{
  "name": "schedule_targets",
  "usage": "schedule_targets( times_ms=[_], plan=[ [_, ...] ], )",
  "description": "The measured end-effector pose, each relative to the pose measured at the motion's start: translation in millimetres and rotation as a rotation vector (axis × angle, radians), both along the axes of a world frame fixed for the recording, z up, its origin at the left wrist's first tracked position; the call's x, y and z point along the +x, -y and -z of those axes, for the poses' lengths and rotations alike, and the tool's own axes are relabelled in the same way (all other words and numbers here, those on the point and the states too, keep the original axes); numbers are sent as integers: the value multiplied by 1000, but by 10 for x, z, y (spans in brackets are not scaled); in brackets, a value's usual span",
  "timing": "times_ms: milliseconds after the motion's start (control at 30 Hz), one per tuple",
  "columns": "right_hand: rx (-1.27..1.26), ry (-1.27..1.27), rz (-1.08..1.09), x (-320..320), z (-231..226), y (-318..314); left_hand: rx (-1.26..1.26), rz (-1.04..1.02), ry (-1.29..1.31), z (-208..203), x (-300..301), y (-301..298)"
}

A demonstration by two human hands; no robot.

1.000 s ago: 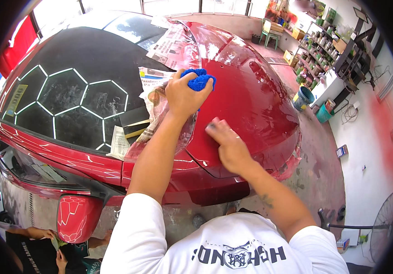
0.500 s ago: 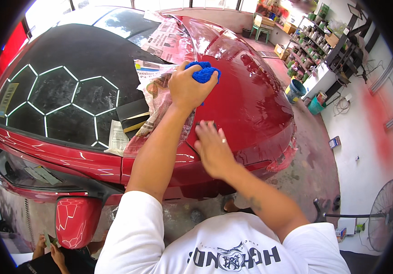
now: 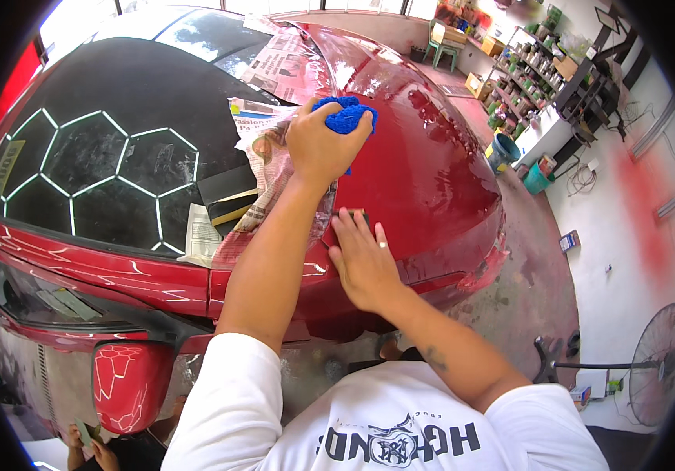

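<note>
My left hand (image 3: pixel 323 149) is closed around a bunched blue cloth (image 3: pixel 347 116), held above the wet red car hood (image 3: pixel 423 184). Below and to its right, my right hand (image 3: pixel 366 263) lies flat on the hood near its edge by the windshield, fingers stretched forward. The edge of a small dark sanding pad (image 3: pixel 364 215) shows at the fingertips; the rest of it is hidden under the hand. Newspaper sheets (image 3: pixel 271 153) cover the gap between hood and windshield, passing beside and behind my left forearm.
The dark windshield (image 3: pixel 94 141) reflects hexagonal lights. A red side mirror (image 3: pixel 129 385) juts out at lower left, near another person's hands (image 3: pixel 90 443). Buckets (image 3: pixel 502 153), shelves of cans (image 3: pixel 522 78) and a standing fan (image 3: pixel 663 365) are along the right.
My right hand, blurred before, now shows sharply and has shifted slightly left on the hood. The left hand keeps its grip on the cloth, almost in the same place.
</note>
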State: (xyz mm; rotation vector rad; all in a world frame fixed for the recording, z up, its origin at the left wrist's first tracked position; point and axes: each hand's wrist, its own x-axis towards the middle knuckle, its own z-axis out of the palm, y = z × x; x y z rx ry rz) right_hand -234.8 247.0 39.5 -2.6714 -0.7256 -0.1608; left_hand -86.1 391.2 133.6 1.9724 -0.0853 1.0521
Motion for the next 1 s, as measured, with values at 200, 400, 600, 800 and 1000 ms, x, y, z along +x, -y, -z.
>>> schedule_targets(
  times_ms=[200,400,600,800,1000],
  plan=[
    [-9,-84,107,1072,-87,-83,52,-27,44,11,61,6],
    [9,-196,92,1867,-104,-24,-3,1,-10,-66,24,-40],
    [-29,-139,21,2949,-96,-3,161,16,65,-33,46,30],
    [11,-140,36,4391,-55,-170,335,62,38,-58,108,97],
    [88,-107,0,5950,181,-528,402,53,-118,-4,164,62]
  ],
)
